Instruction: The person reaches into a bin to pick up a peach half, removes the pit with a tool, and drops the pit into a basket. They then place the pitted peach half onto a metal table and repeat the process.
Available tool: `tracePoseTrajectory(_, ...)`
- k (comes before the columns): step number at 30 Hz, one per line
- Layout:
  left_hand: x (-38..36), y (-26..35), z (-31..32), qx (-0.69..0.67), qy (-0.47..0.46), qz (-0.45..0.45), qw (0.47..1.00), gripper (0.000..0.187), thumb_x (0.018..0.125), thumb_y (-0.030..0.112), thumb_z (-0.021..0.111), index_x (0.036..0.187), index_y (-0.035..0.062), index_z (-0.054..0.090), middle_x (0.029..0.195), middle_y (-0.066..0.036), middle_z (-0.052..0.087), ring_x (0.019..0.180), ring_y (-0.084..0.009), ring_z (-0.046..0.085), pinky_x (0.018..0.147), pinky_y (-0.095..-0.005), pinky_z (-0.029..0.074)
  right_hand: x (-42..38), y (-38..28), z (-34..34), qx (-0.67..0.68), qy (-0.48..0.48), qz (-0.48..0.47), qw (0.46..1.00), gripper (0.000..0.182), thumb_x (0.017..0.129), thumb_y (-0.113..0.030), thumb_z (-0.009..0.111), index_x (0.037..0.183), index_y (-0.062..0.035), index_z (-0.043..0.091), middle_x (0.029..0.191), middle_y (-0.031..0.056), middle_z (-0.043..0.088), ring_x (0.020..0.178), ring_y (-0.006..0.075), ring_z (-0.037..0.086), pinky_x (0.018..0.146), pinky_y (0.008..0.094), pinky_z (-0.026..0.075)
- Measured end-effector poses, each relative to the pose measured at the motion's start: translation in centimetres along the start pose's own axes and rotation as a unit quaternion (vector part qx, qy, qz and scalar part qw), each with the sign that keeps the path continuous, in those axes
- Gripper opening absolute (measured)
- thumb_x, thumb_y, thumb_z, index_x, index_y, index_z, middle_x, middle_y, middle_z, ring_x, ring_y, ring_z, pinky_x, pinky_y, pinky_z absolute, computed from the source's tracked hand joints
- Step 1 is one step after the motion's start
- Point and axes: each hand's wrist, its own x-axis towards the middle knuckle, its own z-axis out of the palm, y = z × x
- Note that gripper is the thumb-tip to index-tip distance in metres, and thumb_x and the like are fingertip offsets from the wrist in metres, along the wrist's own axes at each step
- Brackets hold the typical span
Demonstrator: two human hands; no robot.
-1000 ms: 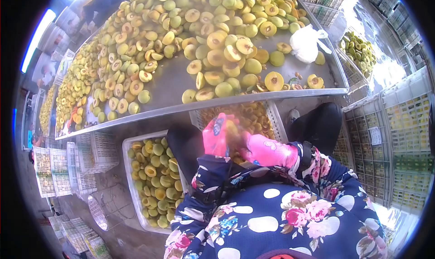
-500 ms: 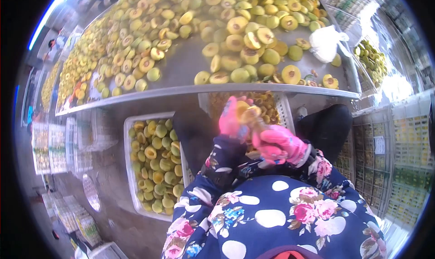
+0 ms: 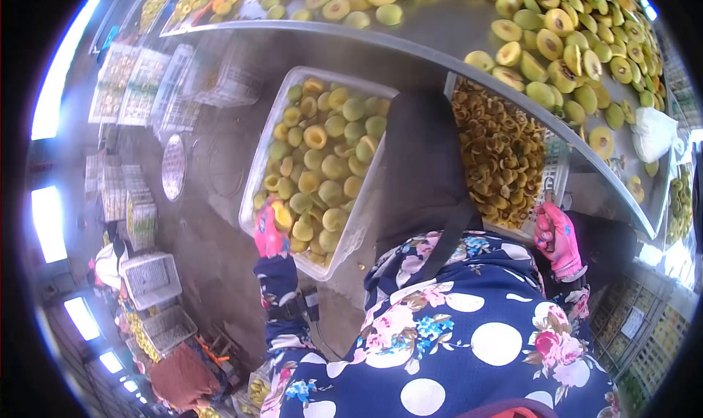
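My left hand, in a pink glove, is at the near left corner of a white crate. Its fingers are closed around a yellow peach half. Green-yellow peach halves fill that crate, several with hollow centres facing up. To the right, my right hand, also gloved in pink, is closed beside a second crate. What its fingers hold, if anything, I cannot make out. Brown pits and scraps are heaped in this second crate.
A metal table with a raised edge crosses the top, bearing many cut peaches with pits showing. A white plastic bag lies at its right end. Stacked crates stand at left; a dark-trousered leg separates the two crates.
My hands were together in front of my body. The left has moved left to the peach crate with the peach half; the right has moved right. The view has turned left.
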Motion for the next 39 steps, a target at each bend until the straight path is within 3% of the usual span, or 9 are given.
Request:
tracePoseTrajectory(7, -4.5, -11.1, -6.6, 0.294, 0.153, 0.035, 0.943, 0.042, 0.083, 0.017, 0.058, 0.120, 0.0004, 0.048, 0.112, -0.013, 0.055, 0.105, -0.0223, 0.052, 0.091, -0.0302, 0.041, 0.5, 0.5, 0.5, -0.041, -0.018, 0.009, 0.999, 0.027, 0.086, -0.029, 0.053, 0.094, -0.0025, 0.050, 0.058, -0.0035, 0.040, 0.042, 0.0056, 0.036, 0.038, 0.0218, 0.030)
tracePoseTrajectory(11, -4.9, -13.5, -5.7, 0.638, 0.124, 0.033, 0.760, 0.053, 0.074, 0.019, 0.066, 0.120, 0.0001, 0.048, 0.115, -0.017, 0.054, 0.110, -0.0285, 0.049, 0.095, -0.0333, 0.038, 0.7, 0.7, 0.4, -0.047, -0.001, 0.011, 0.999, 0.026, 0.086, -0.030, 0.054, 0.093, -0.0041, 0.051, 0.059, -0.0036, 0.041, 0.043, 0.0060, 0.036, 0.038, 0.0220, 0.031)
tracePoseTrajectory(25, -1.8, -11.2, -8.3, 0.403, 0.119, -0.239, 0.875, 0.030, 0.068, 0.017, 0.072, 0.086, -0.0041, 0.061, 0.080, -0.015, 0.065, 0.073, -0.0246, 0.062, 0.067, -0.0347, 0.049, 0.8, 0.6, -0.6, -0.100, 0.022, 0.018, 0.995, 0.031, 0.080, -0.037, 0.058, 0.087, -0.0065, 0.054, 0.066, 0.0011, 0.050, 0.050, 0.0098, 0.046, 0.044, 0.0252, 0.042)
tracePoseTrajectory(27, 4.0, -12.0, -11.1, 0.660, -0.014, -0.048, 0.750, 0.026, 0.071, 0.019, 0.067, 0.085, -0.0020, 0.062, 0.078, -0.016, 0.064, 0.072, -0.0282, 0.062, 0.066, -0.0376, 0.048, 0.4, 0.6, -0.6, -0.094, 0.013, 0.014, 0.995, 0.032, 0.080, -0.037, 0.058, 0.084, -0.0057, 0.054, 0.066, 0.0027, 0.051, 0.050, 0.0113, 0.048, 0.044, 0.0259, 0.042)
tracePoseTrajectory(28, 5.7, -9.7, -9.4, 0.761, -0.058, 0.064, 0.643, 0.024, 0.073, 0.020, 0.065, 0.084, -0.0010, 0.062, 0.078, -0.017, 0.064, 0.071, -0.0300, 0.061, 0.065, -0.0390, 0.048, 0.4, 0.7, -0.5, -0.094, 0.011, 0.014, 0.995, 0.031, 0.080, -0.036, 0.058, 0.083, -0.0053, 0.054, 0.065, 0.0031, 0.051, 0.050, 0.0118, 0.048, 0.043, 0.0262, 0.042)
tracePoseTrajectory(31, 7.6, 1.6, 5.3, 0.637, 0.031, 0.185, 0.748, 0.023, 0.077, 0.024, 0.059, 0.083, 0.0016, 0.062, 0.073, -0.014, 0.061, 0.067, -0.0280, 0.058, 0.060, -0.0387, 0.044, 0.0, 0.7, -1.1, -0.102, 0.001, 0.010, 0.995, 0.031, 0.081, -0.035, 0.058, 0.080, -0.0042, 0.054, 0.062, 0.0044, 0.051, 0.048, 0.0131, 0.049, 0.041, 0.0268, 0.041)
tracePoseTrajectory(34, 9.4, 9.4, 19.2, 0.374, -0.171, 0.211, 0.887, 0.028, 0.085, 0.028, 0.057, 0.087, 0.0006, 0.060, 0.062, -0.004, 0.054, 0.049, -0.0104, 0.051, 0.043, -0.0245, 0.039, -0.9, 0.0, 0.0, -0.087, 0.000, -0.003, 0.996, 0.021, 0.083, -0.027, 0.056, 0.080, -0.0057, 0.054, 0.058, 0.0017, 0.049, 0.043, 0.0104, 0.047, 0.038, 0.0244, 0.040)
tracePoseTrajectory(37, 9.5, 12.1, 31.6, 0.212, -0.325, 0.132, 0.912, 0.020, 0.081, 0.015, 0.061, 0.096, 0.0006, 0.061, 0.063, -0.002, 0.054, 0.053, -0.0084, 0.050, 0.046, -0.0238, 0.040, -1.5, -0.5, 0.0, -0.079, -0.006, -0.004, 0.997, 0.026, 0.082, -0.029, 0.057, 0.078, -0.0045, 0.052, 0.058, 0.0043, 0.050, 0.045, 0.0135, 0.049, 0.039, 0.0256, 0.039)
tracePoseTrajectory(39, 11.2, 10.6, 38.4, 0.345, -0.329, 0.272, 0.836, 0.024, 0.081, 0.015, 0.061, 0.098, -0.0012, 0.060, 0.068, -0.004, 0.059, 0.058, -0.0101, 0.054, 0.051, -0.0257, 0.043, -2.4, -1.0, -0.2, -0.050, 0.000, -0.017, 0.999, 0.022, 0.083, -0.026, 0.057, 0.084, -0.0052, 0.050, 0.058, 0.0032, 0.050, 0.043, 0.0126, 0.048, 0.038, 0.0249, 0.038)
